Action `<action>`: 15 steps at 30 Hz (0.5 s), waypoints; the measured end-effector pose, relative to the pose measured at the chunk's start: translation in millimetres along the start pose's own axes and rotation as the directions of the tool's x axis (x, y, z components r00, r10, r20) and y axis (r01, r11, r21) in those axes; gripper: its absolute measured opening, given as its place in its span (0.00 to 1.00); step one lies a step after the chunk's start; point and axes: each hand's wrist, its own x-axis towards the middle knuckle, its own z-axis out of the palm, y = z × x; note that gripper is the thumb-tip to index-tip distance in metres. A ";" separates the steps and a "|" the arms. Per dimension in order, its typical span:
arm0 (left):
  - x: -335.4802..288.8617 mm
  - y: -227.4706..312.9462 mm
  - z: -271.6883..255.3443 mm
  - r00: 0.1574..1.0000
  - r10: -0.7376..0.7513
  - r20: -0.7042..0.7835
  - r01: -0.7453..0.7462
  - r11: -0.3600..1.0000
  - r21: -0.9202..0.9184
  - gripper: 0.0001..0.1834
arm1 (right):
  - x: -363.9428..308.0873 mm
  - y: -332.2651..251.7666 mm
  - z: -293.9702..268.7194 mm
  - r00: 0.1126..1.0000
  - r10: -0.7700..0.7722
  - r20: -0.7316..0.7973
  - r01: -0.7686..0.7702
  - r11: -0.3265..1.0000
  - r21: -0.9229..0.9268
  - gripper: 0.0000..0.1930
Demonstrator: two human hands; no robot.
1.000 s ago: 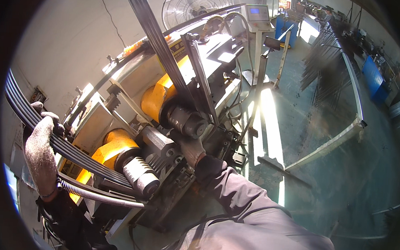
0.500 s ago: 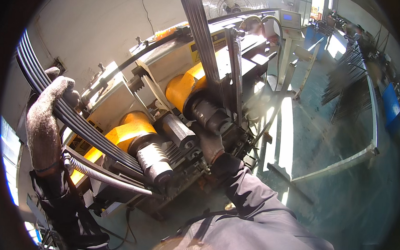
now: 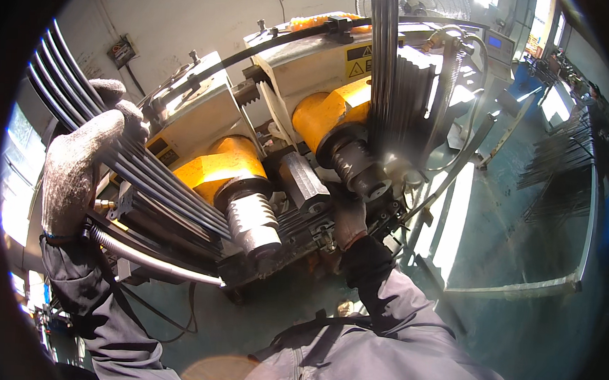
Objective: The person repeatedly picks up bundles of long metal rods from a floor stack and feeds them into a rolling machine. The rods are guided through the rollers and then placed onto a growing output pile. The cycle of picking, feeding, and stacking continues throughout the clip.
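Several dark metal rods (image 3: 161, 177) run in a bundle from the upper left down to the ribbed steel roller (image 3: 252, 218) of a bending machine. My left hand (image 3: 89, 146), in a grey knit glove, is closed round this bundle, thumb and fingers over the rods. My right hand (image 3: 349, 219), gloved as well, reaches in between the hexagonal steel block (image 3: 305, 180) and the dark right-hand roller (image 3: 361, 167). Its fingers lie in shadow, so their grip is hidden. Behind the rollers stand two yellow housings (image 3: 234, 161). More rods (image 3: 383, 64) rise steeply beside the right one.
A ribbed flexible conduit (image 3: 155, 261) curves along the machine's lower left. A fan (image 3: 421, 3) and a control box with a small screen (image 3: 499, 46) stand behind. On the right, a metal frame (image 3: 517, 289) and a pile of rods (image 3: 563, 174) lie near the floor.
The view has turned, so the machine sits further right and more level. The rods in my left hand are fanned slightly wider. My right hand stays beside the block and roller.
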 end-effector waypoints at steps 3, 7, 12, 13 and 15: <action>-1.1 2.6 2.4 0.991 0.126 0.049 -0.126 0.992 0.003 0.24 | -2.4 2.2 1.8 0.980 0.184 0.068 -0.190 0.977 0.098 0.14; -0.8 4.7 4.4 0.999 0.034 0.012 -0.033 0.997 -0.072 0.21 | -4.2 -4.2 0.0 0.991 0.117 0.061 -0.125 0.982 0.141 0.16; -1.5 4.3 -2.9 0.999 -0.030 0.042 0.030 1.000 0.005 0.23 | -2.8 -19.0 -7.7 0.987 0.003 0.159 0.030 0.979 -0.203 0.16; -2.3 4.4 -4.6 0.999 -0.038 0.034 0.038 0.999 0.010 0.23 | -3.4 -21.3 -9.5 0.984 -0.045 0.173 0.090 0.961 -0.261 0.15; -4.5 4.3 -5.5 0.998 -0.058 0.015 0.058 0.998 0.017 0.23 | -5.5 -23.6 -10.5 0.966 -0.174 0.191 0.240 0.881 -0.408 0.15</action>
